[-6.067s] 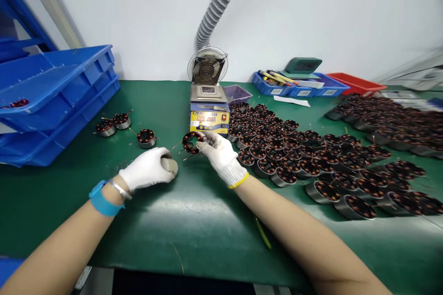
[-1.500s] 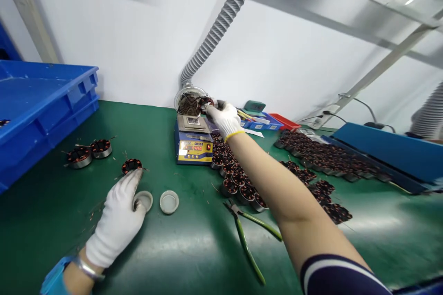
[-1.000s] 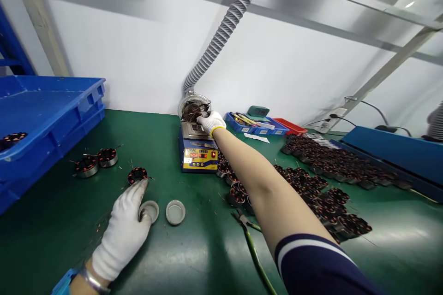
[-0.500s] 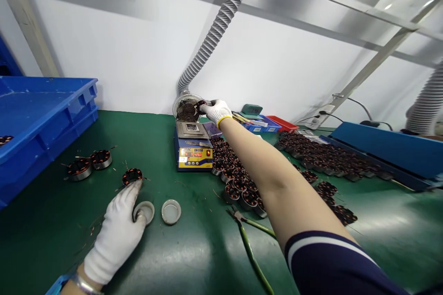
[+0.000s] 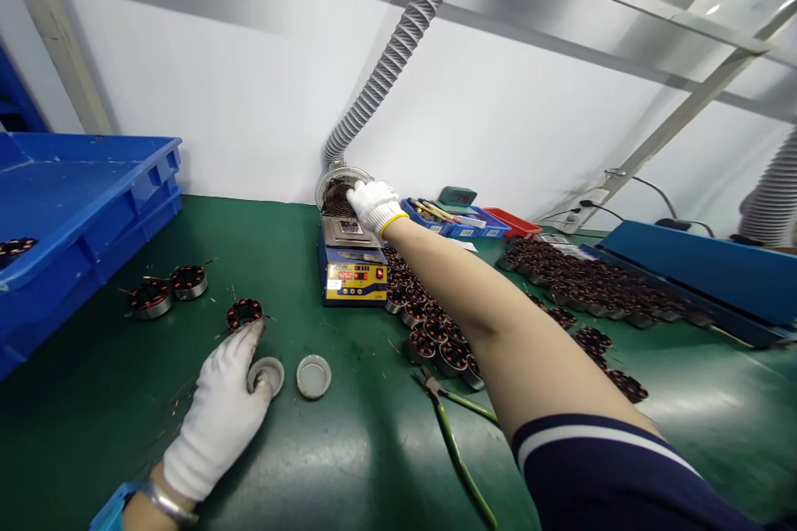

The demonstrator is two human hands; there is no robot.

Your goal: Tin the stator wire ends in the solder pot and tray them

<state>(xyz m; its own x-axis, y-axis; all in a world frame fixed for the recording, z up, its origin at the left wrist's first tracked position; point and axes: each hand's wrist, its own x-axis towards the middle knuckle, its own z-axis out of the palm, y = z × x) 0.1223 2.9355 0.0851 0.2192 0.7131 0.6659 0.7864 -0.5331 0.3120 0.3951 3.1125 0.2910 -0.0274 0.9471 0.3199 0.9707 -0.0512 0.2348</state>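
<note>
My gloved left hand (image 5: pixel 217 411) rests on the green table, fingers apart, its fingertips at a copper-wound ring (image 5: pixel 245 314) and its thumb at the rim of a small round dish (image 5: pixel 266 377). A second dish (image 5: pixel 314 376) lies just right of it. My gloved right hand (image 5: pixel 374 206) reaches to the back, above a blue and yellow solder pot (image 5: pixel 354 282) with a lit red display. Its fingers are bent at the round fume hood (image 5: pixel 336 192); whatever they hold is hidden behind the glove.
Two wound rings (image 5: pixel 149 299) sit at left beside a blue crate (image 5: pixel 93 216). Many more rings (image 5: pixel 436 332) crowd right of the pot. Green-handled cutters (image 5: pixel 457 452) lie in front. A blue tray (image 5: pixel 697 265) stands at right.
My right hand has turned and shifted slightly left over the pot, and the dark ring seen in its fingers before is now hidden. My left hand keeps its place by the ring and dish.
</note>
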